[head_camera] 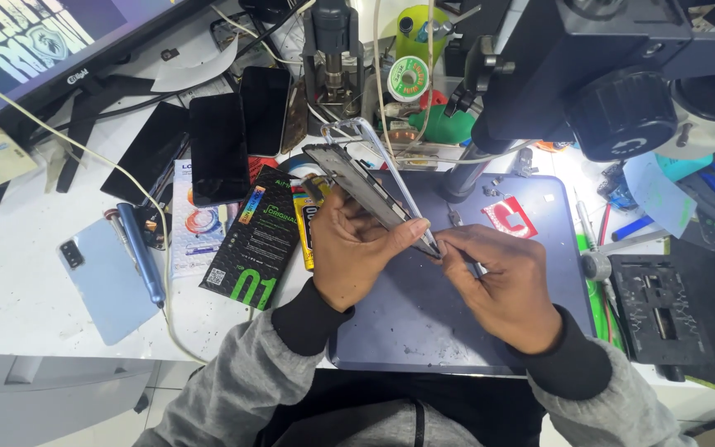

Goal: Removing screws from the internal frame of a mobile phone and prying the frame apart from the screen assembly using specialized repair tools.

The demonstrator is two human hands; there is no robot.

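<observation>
My left hand [356, 248] grips a black phone body with a silver frame [366, 178], held tilted on edge above a blue-grey work mat [424, 323]. The phone's far end points up and away towards the back of the bench. My right hand [502, 277] pinches the phone's near lower corner with thumb and fingertips, right beside my left thumb. Whether a small tool sits between those fingers is hidden.
A black microscope [614, 91] overhangs the mat at the upper right. Several dark phones [218, 149], a black and green box [254, 240], a light blue phone back [105, 277] and a blue pen-shaped tool [141, 252] lie to the left. A black fixture plate [659, 306] sits right.
</observation>
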